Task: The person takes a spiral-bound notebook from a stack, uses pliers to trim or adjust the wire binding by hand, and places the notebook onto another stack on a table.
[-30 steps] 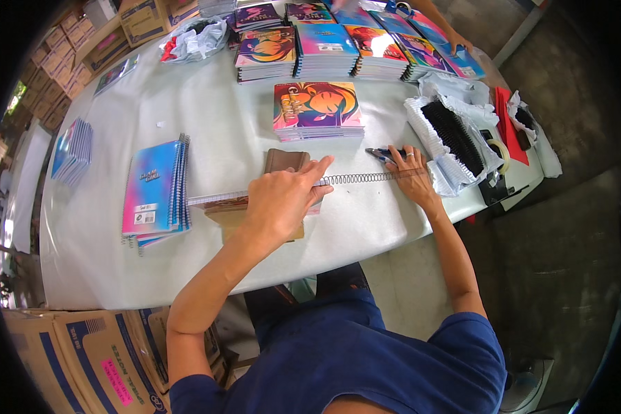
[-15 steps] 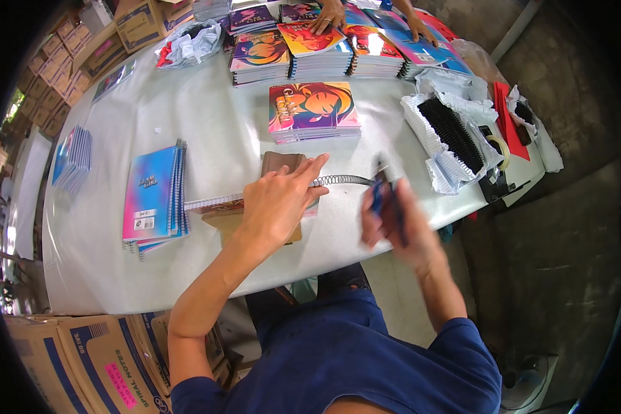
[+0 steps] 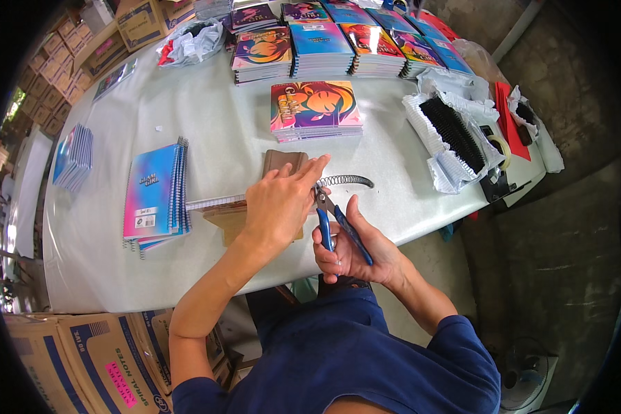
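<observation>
My left hand [image 3: 274, 205] lies with fingers stretched out over a notebook [image 3: 217, 202] on a brown block [image 3: 285, 161]; the hand hides most of the notebook. From under its fingertips a dark spiral binding coil [image 3: 348, 180] sticks out to the right, its end free. My right hand [image 3: 362, 257] is closed around blue-handled cutting pliers [image 3: 343, 231]. Their handles are spread, and the jaws meet the coil beside my left fingers. Left of the block lies a pile of blue-pink spiral notebooks [image 3: 152, 190].
Beyond the block sits a stack of orange-purple notebooks [image 3: 315, 110], with several taller stacks [image 3: 321, 52] behind. At right, black coils [image 3: 452, 134] lie in white wrapping, near a tape roll [image 3: 498, 152]. Another small stack [image 3: 74, 157] stands far left. Cardboard boxes [image 3: 103, 359] are below the table.
My right hand has brought the pliers left to the coil beside my left hand, which stays in place. Another person's hands have left the back stacks, where a blue cover replaces an orange one.
</observation>
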Demonstrator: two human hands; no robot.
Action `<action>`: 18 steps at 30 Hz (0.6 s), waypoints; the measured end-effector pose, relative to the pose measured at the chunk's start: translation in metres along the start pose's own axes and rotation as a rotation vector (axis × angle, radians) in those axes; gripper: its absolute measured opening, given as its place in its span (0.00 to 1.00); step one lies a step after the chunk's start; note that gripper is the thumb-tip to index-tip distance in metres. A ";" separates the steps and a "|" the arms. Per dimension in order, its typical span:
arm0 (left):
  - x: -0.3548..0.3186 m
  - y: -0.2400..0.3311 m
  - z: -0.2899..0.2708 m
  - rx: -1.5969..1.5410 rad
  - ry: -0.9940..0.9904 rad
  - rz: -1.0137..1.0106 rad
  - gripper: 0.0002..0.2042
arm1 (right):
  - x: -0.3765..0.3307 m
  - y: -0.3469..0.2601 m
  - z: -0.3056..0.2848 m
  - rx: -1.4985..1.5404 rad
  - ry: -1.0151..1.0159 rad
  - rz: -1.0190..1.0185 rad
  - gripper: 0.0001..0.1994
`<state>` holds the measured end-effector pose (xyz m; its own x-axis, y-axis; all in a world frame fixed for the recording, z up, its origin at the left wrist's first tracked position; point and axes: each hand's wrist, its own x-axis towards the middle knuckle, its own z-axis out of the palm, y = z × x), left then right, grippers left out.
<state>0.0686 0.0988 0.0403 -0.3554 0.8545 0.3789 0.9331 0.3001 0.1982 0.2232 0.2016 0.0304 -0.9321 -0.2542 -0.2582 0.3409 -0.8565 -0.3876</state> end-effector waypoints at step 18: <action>0.018 0.004 -0.021 -0.074 -0.326 -0.097 0.30 | 0.008 -0.150 -0.116 -2.053 1.023 -0.359 0.31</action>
<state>0.0648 0.1065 0.0665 -0.3949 0.9175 0.0482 0.8848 0.3656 0.2889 0.1786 0.3802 -0.0160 -0.8407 0.5389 0.0533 0.4778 0.7845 -0.3953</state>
